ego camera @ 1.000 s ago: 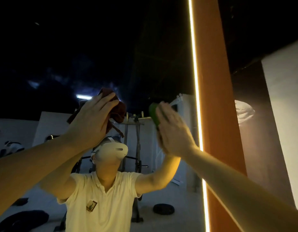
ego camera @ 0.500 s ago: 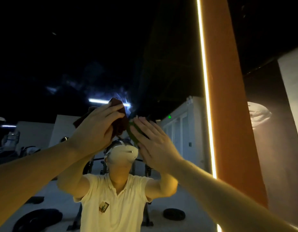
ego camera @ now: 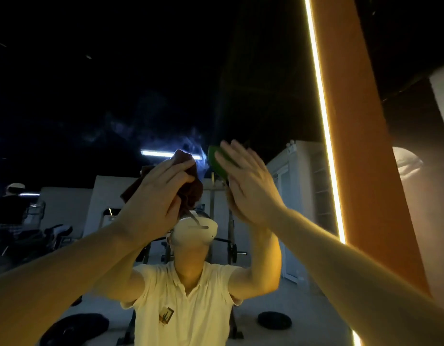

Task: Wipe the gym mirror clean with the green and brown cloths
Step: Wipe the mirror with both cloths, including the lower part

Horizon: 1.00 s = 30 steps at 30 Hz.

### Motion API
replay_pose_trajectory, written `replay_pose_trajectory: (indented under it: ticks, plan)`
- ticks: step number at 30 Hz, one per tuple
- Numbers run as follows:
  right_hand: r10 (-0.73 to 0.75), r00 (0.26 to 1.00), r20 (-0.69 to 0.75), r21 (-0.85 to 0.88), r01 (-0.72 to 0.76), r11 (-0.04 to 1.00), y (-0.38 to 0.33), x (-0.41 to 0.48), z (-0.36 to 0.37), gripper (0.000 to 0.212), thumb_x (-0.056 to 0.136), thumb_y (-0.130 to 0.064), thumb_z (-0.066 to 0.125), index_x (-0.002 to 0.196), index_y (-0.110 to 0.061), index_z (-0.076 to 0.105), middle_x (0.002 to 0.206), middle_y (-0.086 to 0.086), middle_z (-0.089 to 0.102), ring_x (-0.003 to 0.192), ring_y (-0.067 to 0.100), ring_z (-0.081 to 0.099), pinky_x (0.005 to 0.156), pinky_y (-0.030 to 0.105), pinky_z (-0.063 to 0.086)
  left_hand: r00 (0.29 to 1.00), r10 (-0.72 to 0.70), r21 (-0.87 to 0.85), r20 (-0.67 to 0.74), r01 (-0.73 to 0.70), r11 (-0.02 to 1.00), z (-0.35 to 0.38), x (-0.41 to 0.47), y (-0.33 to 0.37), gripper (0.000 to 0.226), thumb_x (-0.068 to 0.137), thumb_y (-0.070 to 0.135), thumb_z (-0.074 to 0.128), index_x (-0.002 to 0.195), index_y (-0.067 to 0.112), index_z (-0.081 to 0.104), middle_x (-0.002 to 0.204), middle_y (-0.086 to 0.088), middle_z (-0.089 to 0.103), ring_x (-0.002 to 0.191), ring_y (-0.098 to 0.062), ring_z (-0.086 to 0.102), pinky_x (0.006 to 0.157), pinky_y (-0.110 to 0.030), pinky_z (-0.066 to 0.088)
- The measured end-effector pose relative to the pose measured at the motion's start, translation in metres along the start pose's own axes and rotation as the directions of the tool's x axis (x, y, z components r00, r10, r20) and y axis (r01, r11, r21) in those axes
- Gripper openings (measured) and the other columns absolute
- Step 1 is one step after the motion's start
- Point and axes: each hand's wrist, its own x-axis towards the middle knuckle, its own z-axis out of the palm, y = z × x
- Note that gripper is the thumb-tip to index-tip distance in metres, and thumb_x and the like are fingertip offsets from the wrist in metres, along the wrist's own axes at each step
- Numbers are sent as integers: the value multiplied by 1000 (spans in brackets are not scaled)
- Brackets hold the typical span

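The gym mirror (ego camera: 96, 101) fills the view left of a lit strip, with hazy smears above my hands. My left hand (ego camera: 156, 196) presses a bunched brown cloth (ego camera: 188, 186) against the glass, its fingers curled over the cloth. My right hand (ego camera: 248, 186) lies flat with straight fingers on the green cloth (ego camera: 216, 161), pushing it onto the mirror just right of the brown one. Only the green cloth's upper left edge shows past my fingers. The two hands sit close together, a small gap between them.
A vertical light strip (ego camera: 320, 116) and an orange panel (ego camera: 353, 146) border the mirror on the right. The mirror reflects me in a white shirt (ego camera: 188, 303), a weight rack (ego camera: 216, 208), weight plates on the floor (ego camera: 274, 320) and a ceiling lamp (ego camera: 158, 154).
My right hand slid the green cloth left toward the brown one, then slightly up and right. My left hand with the brown cloth stayed nearly in place.
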Motion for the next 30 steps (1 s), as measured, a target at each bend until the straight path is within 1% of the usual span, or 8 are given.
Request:
replay_pose_trajectory:
  ticks: [4,8,11,13,15,20,26,30]
  plan:
    - [-56,996,70,55,52,997,-18,-110,8,52,104,-25,38,155,-26,44,169,-2,28,159,19,14,128,47,15,998,-54,-30,9,55,998,0,0,6,47,88,5,52,134,12,59,159,-6,43,153,-18,23,125,-50,17]
    - [-180,942,285,-189,239,953,-4,-120,-13,61,103,-35,40,161,-26,26,172,1,14,160,24,7,128,50,16,995,-98,-42,21,99,994,-1,-3,16,47,90,-2,57,135,10,58,160,-7,41,154,-20,21,126,-45,13]
    - [135,973,186,-200,-97,975,32,-52,-39,67,103,-26,45,164,-22,17,172,5,11,159,26,8,127,54,19,993,-119,-31,13,120,992,2,-9,22,49,88,-4,59,136,9,58,159,-9,43,153,-21,21,125,-47,14]
    - [386,916,109,-85,-378,922,55,-16,-54,61,109,-24,39,165,-22,15,173,1,6,160,21,2,128,48,13,993,-119,-14,11,119,993,8,-14,26,50,87,-4,60,136,9,58,160,-10,42,151,-21,21,124,-45,12]
    - [455,889,39,-28,-455,890,56,-14,-46,57,110,-24,38,164,-22,20,173,0,9,160,19,2,129,44,10,993,-115,8,19,115,993,12,-20,31,50,87,-3,61,136,9,58,160,-11,42,151,-24,23,123,-45,11]
    - [214,975,-57,-83,-218,972,-23,-143,8,70,96,-12,63,159,-20,33,170,6,21,159,27,13,127,53,20,995,-95,56,38,93,994,24,-41,43,53,90,2,65,140,13,53,162,-10,39,153,-34,27,123,-56,22]
    - [-179,950,257,-202,233,951,-34,-222,3,72,94,-22,66,158,-25,33,169,6,26,158,26,18,127,50,20,993,-53,135,108,38,990,33,-73,63,78,85,6,77,154,13,39,165,-13,34,151,-38,28,119,-56,25]
    - [256,963,-85,-252,-270,930,28,-119,-19,64,95,-16,65,155,-14,44,163,14,37,152,35,32,121,56,32,989,-96,157,112,78,984,31,-78,75,71,89,9,64,155,10,38,163,-16,35,150,-39,29,118,-56,26]
